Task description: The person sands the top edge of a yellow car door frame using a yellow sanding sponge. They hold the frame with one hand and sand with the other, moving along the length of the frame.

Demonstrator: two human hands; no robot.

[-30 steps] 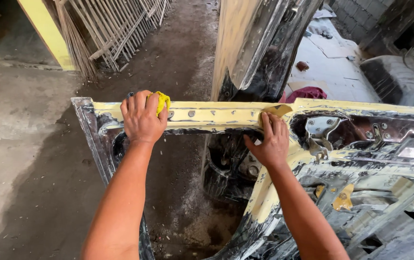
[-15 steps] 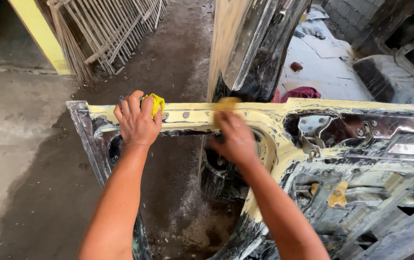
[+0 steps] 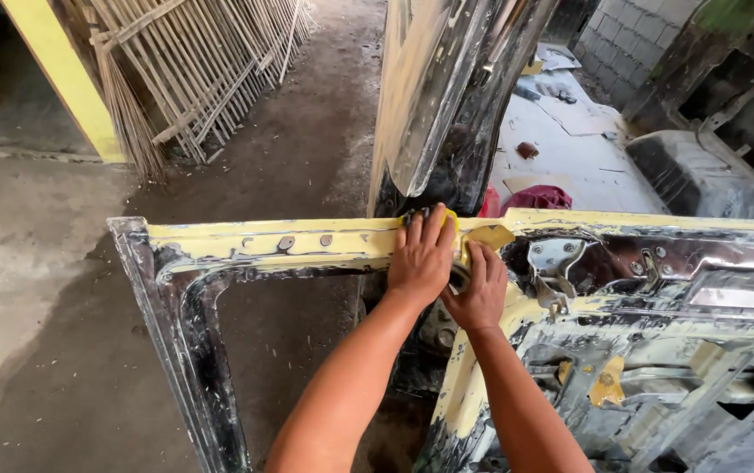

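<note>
left hand (image 3: 422, 256) slid right, 2 hands, 1 door frame (image 3: 245, 241)

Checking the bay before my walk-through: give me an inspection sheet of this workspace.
Surface: car door, upper frame coated yellow, lower metal dark and scuffed.
Job's things: small yellow pad under the left hand.
Clutter: red cloth behind the door.
Grippers: left hand pressed on the frame; right hand beside it, touching it.
Cables: nothing seen.
Surroundings: dirt floor, bamboo fence, second body panel standing behind.

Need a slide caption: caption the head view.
Both hands, left hand and right hand, press a yellow pad onto a stripped car door frame.
</note>
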